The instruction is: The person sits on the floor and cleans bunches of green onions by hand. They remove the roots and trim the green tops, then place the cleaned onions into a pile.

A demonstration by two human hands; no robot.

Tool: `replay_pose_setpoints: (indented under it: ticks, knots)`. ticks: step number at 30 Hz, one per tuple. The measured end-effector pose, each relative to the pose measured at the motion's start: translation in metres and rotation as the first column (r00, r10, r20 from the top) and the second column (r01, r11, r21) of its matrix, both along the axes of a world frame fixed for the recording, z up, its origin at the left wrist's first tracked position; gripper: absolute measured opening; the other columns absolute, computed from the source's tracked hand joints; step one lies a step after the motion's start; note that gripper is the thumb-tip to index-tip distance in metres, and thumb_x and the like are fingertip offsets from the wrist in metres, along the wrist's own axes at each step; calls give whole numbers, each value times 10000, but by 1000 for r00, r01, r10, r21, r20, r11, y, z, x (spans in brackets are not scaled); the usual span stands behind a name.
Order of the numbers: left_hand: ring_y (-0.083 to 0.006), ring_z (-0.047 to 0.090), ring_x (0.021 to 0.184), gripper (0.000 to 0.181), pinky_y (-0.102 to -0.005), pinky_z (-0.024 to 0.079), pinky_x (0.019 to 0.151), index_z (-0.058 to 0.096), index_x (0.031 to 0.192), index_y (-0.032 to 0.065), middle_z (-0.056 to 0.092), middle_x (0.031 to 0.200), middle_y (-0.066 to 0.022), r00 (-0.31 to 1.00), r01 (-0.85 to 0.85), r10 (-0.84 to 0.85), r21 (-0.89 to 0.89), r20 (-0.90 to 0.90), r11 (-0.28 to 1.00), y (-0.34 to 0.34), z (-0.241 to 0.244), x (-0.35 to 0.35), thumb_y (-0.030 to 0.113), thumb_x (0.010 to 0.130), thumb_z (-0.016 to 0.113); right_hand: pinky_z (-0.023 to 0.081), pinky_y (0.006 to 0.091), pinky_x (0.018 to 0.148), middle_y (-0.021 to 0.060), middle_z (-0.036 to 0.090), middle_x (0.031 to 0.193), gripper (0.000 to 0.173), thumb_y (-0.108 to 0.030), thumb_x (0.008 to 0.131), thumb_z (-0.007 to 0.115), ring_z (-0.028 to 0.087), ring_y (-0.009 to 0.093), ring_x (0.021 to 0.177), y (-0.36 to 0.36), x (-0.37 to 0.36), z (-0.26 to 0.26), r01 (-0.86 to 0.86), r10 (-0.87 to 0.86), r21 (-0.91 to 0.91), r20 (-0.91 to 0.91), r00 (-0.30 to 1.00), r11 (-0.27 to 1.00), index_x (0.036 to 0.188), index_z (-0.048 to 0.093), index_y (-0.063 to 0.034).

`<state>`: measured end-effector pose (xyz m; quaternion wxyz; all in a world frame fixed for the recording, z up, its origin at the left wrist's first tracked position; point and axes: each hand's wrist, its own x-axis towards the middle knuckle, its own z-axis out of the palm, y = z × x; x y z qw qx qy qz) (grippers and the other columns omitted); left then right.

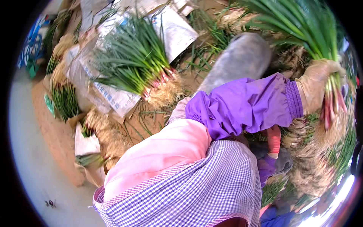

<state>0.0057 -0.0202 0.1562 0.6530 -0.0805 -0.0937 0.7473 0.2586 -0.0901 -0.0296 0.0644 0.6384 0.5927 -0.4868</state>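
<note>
My left hand (319,85), in a beige glove below a purple oversleeve, is closed around a bunch of spring onions (333,99) at the right. Their green leaves fan upward; reddish-purple stems and pale roots hang below the glove. Under my left forearm, my right hand (273,142) is mostly hidden beyond another purple sleeve; only a coral-coloured covering and a bit of beige show, so its grip cannot be seen. Another bunch of spring onions (153,65) lies at the upper centre on white printed sacks (177,32), roots toward me.
Several root-heavy bundles (110,136) lie along the left, some wrapped in brown sheeting. More roots and leaves (312,170) pile up at the lower right. My grey-covered leg (238,59) extends between the lots. Loose green leaves (144,122) litter the brown ground. Blue straps (31,42) are at the far left.
</note>
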Motion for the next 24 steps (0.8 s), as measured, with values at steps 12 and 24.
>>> replay_pose_setpoints:
  ticks: [12, 24]
  knots:
    - [-207, 631, 775, 246, -407, 515, 829, 563, 1028, -3, 625, 851, -86, 812, -529, 200, -545, -548, 651, -245, -142, -271, 174, 860, 596, 477, 325, 798, 185, 647, 1003, 440, -267, 813, 585, 640, 250, 896, -8, -41, -18, -250, 243, 24, 159, 957, 968, 1190, 562, -42]
    - [-178, 628, 902, 222, -321, 519, 835, 634, 1028, 47, 671, 970, -53, 858, -509, 271, -797, -437, 325, -401, -440, -228, 166, 841, 642, 452, 399, 902, 193, 606, 1129, 452, -340, 783, 577, 558, 372, 1060, -31, -37, -38, -423, 389, 70, 282, 877, 903, 1139, 597, -63]
